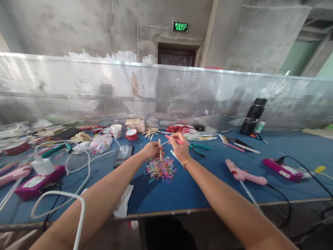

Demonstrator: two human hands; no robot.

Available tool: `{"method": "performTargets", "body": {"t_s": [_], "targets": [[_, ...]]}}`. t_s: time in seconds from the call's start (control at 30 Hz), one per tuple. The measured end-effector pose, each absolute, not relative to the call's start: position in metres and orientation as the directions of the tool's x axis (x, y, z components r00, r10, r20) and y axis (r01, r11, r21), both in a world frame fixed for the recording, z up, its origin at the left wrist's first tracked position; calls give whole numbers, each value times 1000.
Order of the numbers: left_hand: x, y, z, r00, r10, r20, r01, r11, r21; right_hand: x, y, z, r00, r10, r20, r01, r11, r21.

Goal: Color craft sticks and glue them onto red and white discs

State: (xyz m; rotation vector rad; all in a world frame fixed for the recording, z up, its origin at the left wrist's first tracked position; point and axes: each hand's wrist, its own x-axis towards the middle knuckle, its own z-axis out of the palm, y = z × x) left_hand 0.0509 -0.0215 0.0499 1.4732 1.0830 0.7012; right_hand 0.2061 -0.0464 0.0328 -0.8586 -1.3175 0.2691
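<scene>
My left hand [153, 150] is closed on a flat wooden craft stick [160, 147], held upright with a reddish mark at its top end. In my right hand [180, 146], which wears a gold-coloured bracelet, is a red marker pen [175, 139]. A thin pale rod [164, 142] points from the right hand towards the stick; whether it touches the stick I cannot tell. Just below both hands lies a heap of small multicoloured loops [160, 170]. A white pen-like stick [175, 156] lies under the right hand.
Left of my hands are a phone [123, 155], a paper cup [116, 131] and a white cable [90, 159]. Red tape rolls [131, 134], loose craft sticks [150, 132] and pliers [199, 148] lie behind. A pink glue gun [244, 173] and black bottle [253, 116] stand right.
</scene>
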Motion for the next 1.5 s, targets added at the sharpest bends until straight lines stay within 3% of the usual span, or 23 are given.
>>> {"method": "performTargets", "body": {"t_s": [0.57,0.9,1.27,1.5], "targets": [[49,-16,46,393,915,-89,161,27,987,199,-46,24,184,696,694,303,631,-714],[50,-7,45,362,930,53,-13,-52,999,200,-47,26,214,695,686,278,630,-725],[49,-4,37,388,922,-18,75,-12,997,197,-44,22,204,684,701,348,618,-705],[51,-5,37,380,925,-18,92,-18,996,197,-47,23,154,595,789,465,661,-589]]}}
